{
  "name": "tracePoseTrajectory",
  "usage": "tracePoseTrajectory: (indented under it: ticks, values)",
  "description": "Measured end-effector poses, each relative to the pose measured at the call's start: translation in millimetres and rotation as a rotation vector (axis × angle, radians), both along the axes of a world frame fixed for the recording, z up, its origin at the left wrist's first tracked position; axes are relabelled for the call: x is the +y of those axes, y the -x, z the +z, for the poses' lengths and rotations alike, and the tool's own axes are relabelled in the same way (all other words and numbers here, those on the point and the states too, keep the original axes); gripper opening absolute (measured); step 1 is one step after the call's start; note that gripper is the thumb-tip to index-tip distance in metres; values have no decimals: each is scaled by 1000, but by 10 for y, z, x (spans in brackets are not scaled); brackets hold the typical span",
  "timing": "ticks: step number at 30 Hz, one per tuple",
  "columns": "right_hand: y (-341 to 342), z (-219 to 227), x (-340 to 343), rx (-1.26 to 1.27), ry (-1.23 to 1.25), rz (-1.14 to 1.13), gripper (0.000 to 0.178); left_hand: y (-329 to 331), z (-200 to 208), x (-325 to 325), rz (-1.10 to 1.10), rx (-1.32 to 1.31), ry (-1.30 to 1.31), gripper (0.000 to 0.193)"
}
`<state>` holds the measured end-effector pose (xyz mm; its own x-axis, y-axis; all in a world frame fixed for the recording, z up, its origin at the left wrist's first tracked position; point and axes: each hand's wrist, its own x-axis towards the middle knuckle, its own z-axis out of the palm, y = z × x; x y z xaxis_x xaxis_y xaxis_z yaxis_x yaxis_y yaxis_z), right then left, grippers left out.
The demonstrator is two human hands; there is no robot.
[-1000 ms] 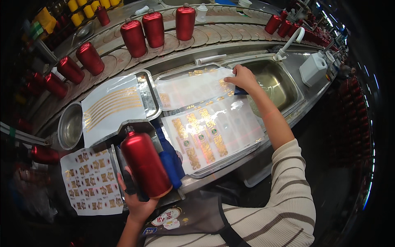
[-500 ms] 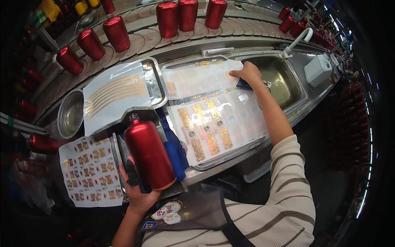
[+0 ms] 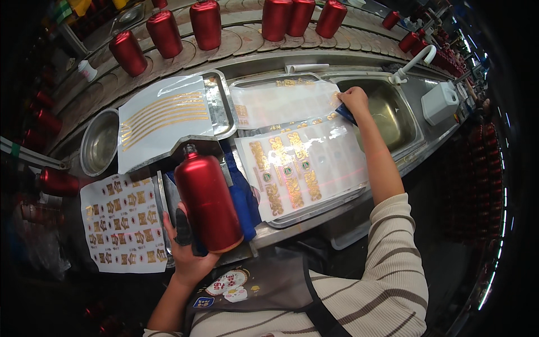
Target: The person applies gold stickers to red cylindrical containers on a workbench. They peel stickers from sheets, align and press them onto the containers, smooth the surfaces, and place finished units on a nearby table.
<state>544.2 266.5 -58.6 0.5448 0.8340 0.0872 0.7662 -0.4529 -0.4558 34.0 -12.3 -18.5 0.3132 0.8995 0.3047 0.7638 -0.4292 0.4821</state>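
As the left hand (image 3: 191,259) holds a red bottle (image 3: 209,205) tilted by its base at the table's (image 3: 415,96) near edge, the right hand (image 3: 355,102), its grip unclear, curls at the right end of a gold-printed sheet (image 3: 281,104) beside a sink (image 3: 387,121), more red bottles (image 3: 205,25) lining the conveyor (image 3: 241,39) beyond.

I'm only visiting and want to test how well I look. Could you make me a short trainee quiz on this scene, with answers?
1. Which of the person's hands holds a red bottle?
2. True or false: the white jug stands to the right of the sink.
3. The right hand is nearest to:
A) the round metal bowl
B) the right end of a white sheet
C) the white jug

Key:
1. The left hand
2. True
3. B
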Motion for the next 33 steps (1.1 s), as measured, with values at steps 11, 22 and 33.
tracePoseTrajectory:
  ticks: [11,22,33]
  values:
    - [-1159,-547,-384,368,-54,-60,22,-48,-42,-17,32,-68,-41,117]
    - [-873,-167,-702,-22,-67,23,33,-97,149,13,33,-138,-12,64]
    - [1082,926,-1456,208,-415,478,16,-3,-58,37,3,-145,-9,104]
